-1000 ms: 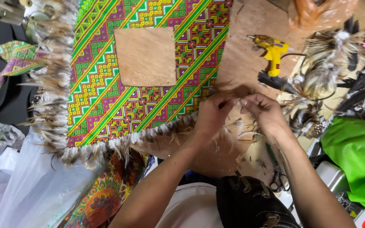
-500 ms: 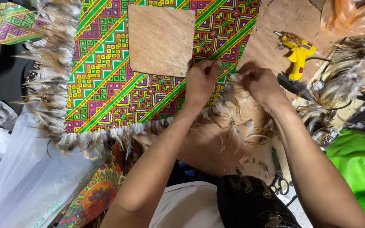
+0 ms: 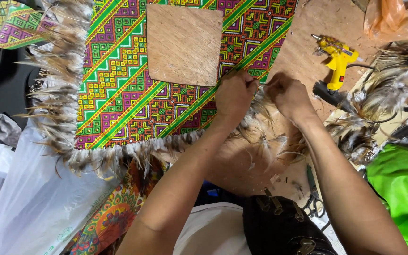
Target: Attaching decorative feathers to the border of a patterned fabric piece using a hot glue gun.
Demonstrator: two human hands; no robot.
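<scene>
Woven panel (image 3: 133, 94), green, purple and yellow, feather-fringed along its edges; judged light, stiff-backed, fringe fragile, best gripped by the bare edge. Left hand (image 3: 234, 97) and right hand (image 3: 289, 97) are pinched shut on feathers (image 3: 260, 118) at its lower-right edge. Yellow glue gun (image 3: 336, 59) lies at two o'clock; loose plumes (image 3: 378, 104) crowd three o'clock.

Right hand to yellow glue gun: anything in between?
Head view: only bare brown board between the right hand and the yellow glue gun. The loose feather pile lies farther right, beyond that gap.
</scene>
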